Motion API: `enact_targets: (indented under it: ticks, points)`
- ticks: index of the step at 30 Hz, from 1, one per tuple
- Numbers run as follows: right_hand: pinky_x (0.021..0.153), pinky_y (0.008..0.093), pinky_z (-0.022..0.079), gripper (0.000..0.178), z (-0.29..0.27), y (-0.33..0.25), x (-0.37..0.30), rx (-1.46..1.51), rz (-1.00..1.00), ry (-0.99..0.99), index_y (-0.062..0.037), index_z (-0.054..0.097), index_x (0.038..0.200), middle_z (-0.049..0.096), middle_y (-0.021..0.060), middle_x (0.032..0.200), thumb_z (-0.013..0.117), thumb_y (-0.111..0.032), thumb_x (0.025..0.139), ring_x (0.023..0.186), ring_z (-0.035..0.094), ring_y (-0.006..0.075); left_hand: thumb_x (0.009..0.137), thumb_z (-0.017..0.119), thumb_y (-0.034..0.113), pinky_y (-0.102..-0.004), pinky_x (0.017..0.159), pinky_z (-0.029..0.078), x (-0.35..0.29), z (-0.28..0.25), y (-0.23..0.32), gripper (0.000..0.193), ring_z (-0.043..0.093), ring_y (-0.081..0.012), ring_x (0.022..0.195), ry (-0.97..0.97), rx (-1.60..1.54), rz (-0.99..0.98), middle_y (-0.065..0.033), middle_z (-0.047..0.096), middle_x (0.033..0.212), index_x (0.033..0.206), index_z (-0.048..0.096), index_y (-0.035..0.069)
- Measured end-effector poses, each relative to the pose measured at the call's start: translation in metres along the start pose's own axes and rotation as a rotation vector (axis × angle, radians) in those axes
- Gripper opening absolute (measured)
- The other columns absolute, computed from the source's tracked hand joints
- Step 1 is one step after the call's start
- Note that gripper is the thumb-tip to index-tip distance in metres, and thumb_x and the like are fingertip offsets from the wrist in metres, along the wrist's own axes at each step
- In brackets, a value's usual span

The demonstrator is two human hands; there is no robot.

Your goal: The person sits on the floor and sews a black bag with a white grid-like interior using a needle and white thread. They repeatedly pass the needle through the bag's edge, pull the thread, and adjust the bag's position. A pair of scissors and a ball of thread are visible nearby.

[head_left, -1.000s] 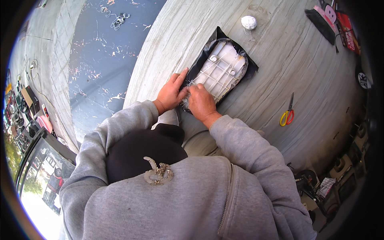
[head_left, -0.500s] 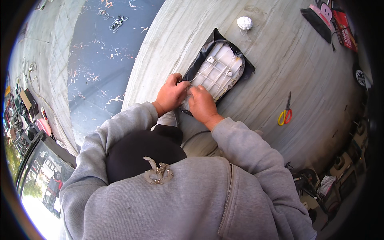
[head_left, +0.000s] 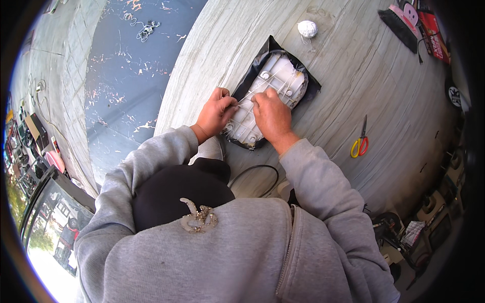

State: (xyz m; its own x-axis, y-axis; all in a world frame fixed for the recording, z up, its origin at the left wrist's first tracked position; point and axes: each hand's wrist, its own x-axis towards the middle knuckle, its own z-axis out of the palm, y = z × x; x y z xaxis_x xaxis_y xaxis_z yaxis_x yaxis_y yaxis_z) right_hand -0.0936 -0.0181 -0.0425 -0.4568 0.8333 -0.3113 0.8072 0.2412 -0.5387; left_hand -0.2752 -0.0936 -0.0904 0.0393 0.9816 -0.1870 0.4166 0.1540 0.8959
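Observation:
A white ribbed plastic base (head_left: 251, 121), which looks like the underside of a seat, lies on the floor with a black cover (head_left: 261, 59) folded around its edges. White string (head_left: 275, 78) crisscrosses the base from side to side. My left hand (head_left: 216, 113) is at the cover's left edge, its thumb and fingers pinched on the string. Over the middle of the base my right hand (head_left: 274, 117) pinches the same string. A short length shows between the two hands. My right hand hides part of the base.
A ball of white string (head_left: 307, 29) rests beyond the base. Scissors with yellow and red handles (head_left: 359, 147) lie to the right. At the far right are a black-bristled brush (head_left: 399, 30) and a red box (head_left: 433, 38). A black cable (head_left: 270, 169) curves nearby.
My right hand has moved right and slightly away from my left, drawing string out between them. More of the base's near end shows. The left hand has hardly moved.

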Motion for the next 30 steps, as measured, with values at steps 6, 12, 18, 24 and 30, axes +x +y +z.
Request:
enact_targets:
  ticks: [6,12,18,24,30]
  points:
    - [0.06,0.0448,0.052,0.007,0.003,-0.01,0.014,-0.069,-0.182,0.081,-0.0138,0.06,0.093,0.058,0.0087,0.092,0.061,-0.017,0.088,0.072,0.064,0.0324,0.081,0.072,0.003,-0.0363,0.082,0.045,0.002,-0.003,0.0,0.018,0.051,-0.0297,0.093,-0.003,-0.029,0.036,-0.0127,0.049,0.1,0.096,0.064,0.004]
    - [0.06,0.0405,0.052,0.017,-0.001,0.007,0.014,0.06,-0.093,0.366,-0.0193,0.062,0.105,0.059,0.0055,0.093,0.066,-0.021,0.088,0.076,0.064,0.0288,0.08,0.072,0.005,-0.0364,0.079,0.048,0.002,-0.003,0.0,0.016,0.055,-0.0298,0.092,0.004,-0.019,0.023,-0.0126,0.051,0.101,0.095,0.065,0.005]
    - [0.06,0.0397,0.053,0.016,0.009,0.005,0.003,-0.039,-0.158,0.135,-0.0172,0.064,0.104,0.059,0.005,0.09,0.066,-0.02,0.088,0.074,0.064,0.0291,0.08,0.073,0.006,-0.0363,0.079,0.048,0.002,-0.005,-0.001,0.016,0.055,-0.0297,0.092,-0.004,-0.031,0.02,-0.0124,0.051,0.102,0.094,0.065,0.006]
    - [0.055,0.0408,0.052,0.017,0.022,0.015,0.011,-0.143,-0.223,0.097,-0.0174,0.065,0.104,0.059,0.0047,0.088,0.065,-0.018,0.087,0.066,0.064,0.0296,0.08,0.072,0.007,-0.0366,0.079,0.048,0.002,-0.004,-0.001,0.016,0.055,-0.0298,0.092,-0.01,-0.019,0.023,-0.0126,0.051,0.102,0.094,0.065,0.006]
    - [0.05,0.0414,0.05,0.005,0.017,0.02,0.016,-0.079,-0.451,0.12,-0.0135,0.057,0.09,0.055,0.0065,0.083,0.057,-0.012,0.086,0.061,0.063,0.0292,0.08,0.072,0.002,-0.035,0.082,0.045,0.002,-0.004,-0.002,0.018,0.052,-0.0285,0.094,-0.022,-0.056,0.019,-0.0122,0.049,0.1,0.094,0.063,0.004]
